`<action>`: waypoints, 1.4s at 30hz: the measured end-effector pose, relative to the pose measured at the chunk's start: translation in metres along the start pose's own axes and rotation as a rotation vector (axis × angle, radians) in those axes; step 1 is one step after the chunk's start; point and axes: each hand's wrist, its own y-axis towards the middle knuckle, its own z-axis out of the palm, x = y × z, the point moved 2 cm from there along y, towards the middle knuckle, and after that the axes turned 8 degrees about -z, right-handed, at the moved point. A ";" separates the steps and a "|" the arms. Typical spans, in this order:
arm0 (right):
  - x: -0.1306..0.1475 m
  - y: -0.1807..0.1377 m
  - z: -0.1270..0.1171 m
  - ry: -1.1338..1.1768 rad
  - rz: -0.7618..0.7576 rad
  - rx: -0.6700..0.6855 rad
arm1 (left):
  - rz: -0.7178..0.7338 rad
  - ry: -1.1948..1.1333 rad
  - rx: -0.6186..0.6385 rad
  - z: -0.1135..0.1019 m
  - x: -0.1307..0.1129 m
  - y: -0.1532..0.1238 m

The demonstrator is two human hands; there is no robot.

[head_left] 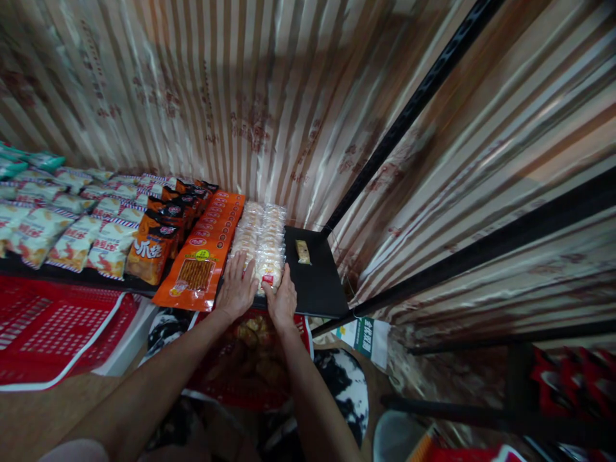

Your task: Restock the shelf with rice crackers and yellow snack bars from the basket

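Two rows of clear-wrapped, pale round snack packets stand on the black shelf. My left hand lies over the near end of the left row, its fingers stretched out and slightly apart. At the near end of the right row, my right hand holds the front snack packet, which carries a red label. Its thumb is on the packet's near side and its fingers run along the right side. Left of the rows lies a large orange snack bag, close to my left hand.
One small wrapped snack lies to the right. Orange-and-black bags and white snack bags line the left shelf. A red basket with loose packets is beneath my arms, another red basket further left. Black posts frame the right.
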 end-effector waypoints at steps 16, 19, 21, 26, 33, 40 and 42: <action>0.005 -0.003 0.002 -0.051 -0.008 -0.011 | -0.078 -0.020 -0.054 -0.007 -0.002 -0.036; 0.005 -0.002 0.002 -0.056 -0.014 -0.019 | -0.096 -0.013 -0.018 -0.008 -0.003 -0.054; 0.004 -0.002 0.003 -0.059 -0.006 -0.016 | -0.090 -0.004 0.009 -0.008 -0.002 -0.059; 0.005 -0.001 0.005 -0.079 -0.008 -0.012 | -0.062 0.010 0.051 -0.009 0.003 -0.053; 0.004 -0.002 0.009 -0.101 -0.022 -0.025 | -0.045 0.009 0.048 -0.006 0.006 -0.053; 0.006 -0.002 0.008 -0.104 -0.009 -0.012 | -0.043 0.067 0.081 -0.003 0.006 -0.055; 0.007 -0.002 0.008 -0.096 -0.005 -0.007 | -0.043 0.072 0.091 -0.003 0.006 -0.055</action>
